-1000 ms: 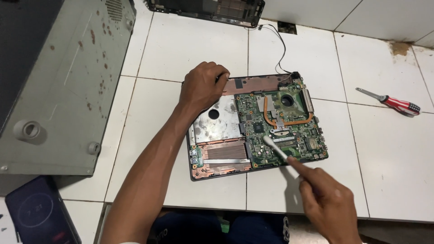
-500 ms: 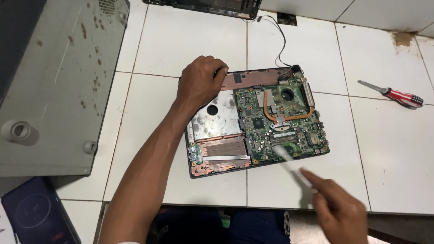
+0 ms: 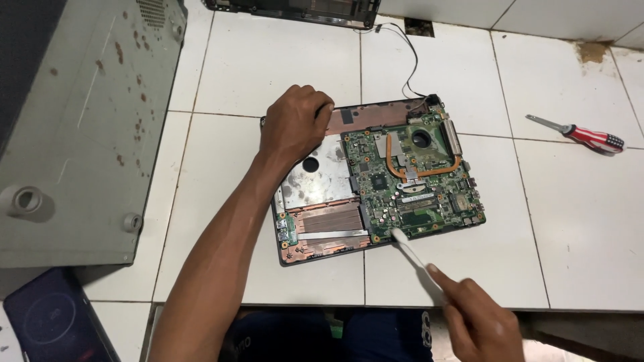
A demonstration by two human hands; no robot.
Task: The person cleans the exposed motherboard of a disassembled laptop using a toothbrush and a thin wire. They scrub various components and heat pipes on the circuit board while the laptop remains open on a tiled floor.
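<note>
An opened laptop base [image 3: 315, 248] lies on the white tiled surface, showing a green motherboard [image 3: 416, 194] with a copper heat pipe [image 3: 429, 171], a fan and a silver drive bay [image 3: 318, 177]. My left hand [image 3: 295, 124] presses down on the base's upper left corner. My right hand [image 3: 479, 322] holds a thin white brush [image 3: 410, 249] whose tip rests at the motherboard's lower edge.
A red-handled screwdriver [image 3: 587, 136] lies on the tiles at the right. A grey metal case [image 3: 80, 121] fills the left side. A dark phone [image 3: 54, 322] sits at the lower left. Another dark laptop part [image 3: 295, 10] lies at the top, with a thin cable running to the base.
My right hand has drawn the white brush down from the middle of the motherboard to its lower edge. My left hand has stayed on the corner.
</note>
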